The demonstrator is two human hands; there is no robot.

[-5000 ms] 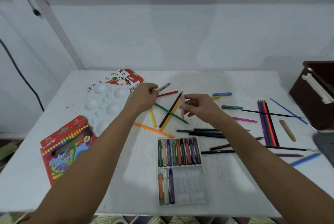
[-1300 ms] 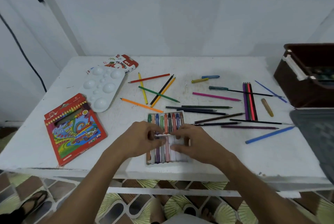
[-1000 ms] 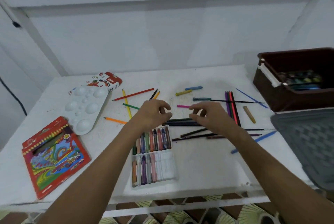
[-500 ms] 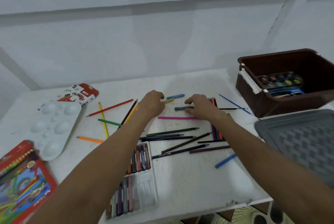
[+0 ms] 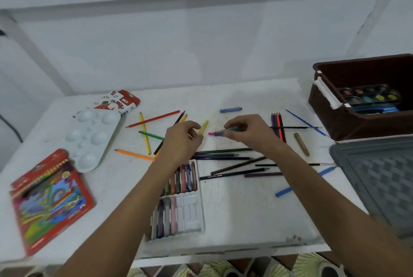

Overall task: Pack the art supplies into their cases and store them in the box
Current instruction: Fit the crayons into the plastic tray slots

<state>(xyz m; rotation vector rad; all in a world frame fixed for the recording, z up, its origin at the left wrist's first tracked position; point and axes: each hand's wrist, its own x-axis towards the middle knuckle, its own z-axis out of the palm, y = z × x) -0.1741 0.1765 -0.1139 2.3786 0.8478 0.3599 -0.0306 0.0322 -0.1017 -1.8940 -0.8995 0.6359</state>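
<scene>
Near the table's [image 5: 234, 220] left front corner lies the red pencil case [image 5: 48, 198]. Behind it sits the white palette [image 5: 89, 135], with the oil pastel box [image 5: 118, 102] toward the back edge. Loose coloured pencils [image 5: 154, 119] are scattered mid-table. Left hand [image 5: 181, 140] pinches a yellow pastel [image 5: 203, 128], fingers curled round its lower end. The pastel tray [image 5: 190, 212] rests at the front edge, partly filled. Right hand [image 5: 248, 132] grips a teal pastel [image 5: 223, 132], fingers curled over it; a pink pencil tip [image 5: 211, 133] shows just beside. A blue pastel [image 5: 230, 109] lies behind the hands. The brown box [image 5: 357, 120] is off the right back corner, with a paint set [image 5: 368, 95] inside.
</scene>
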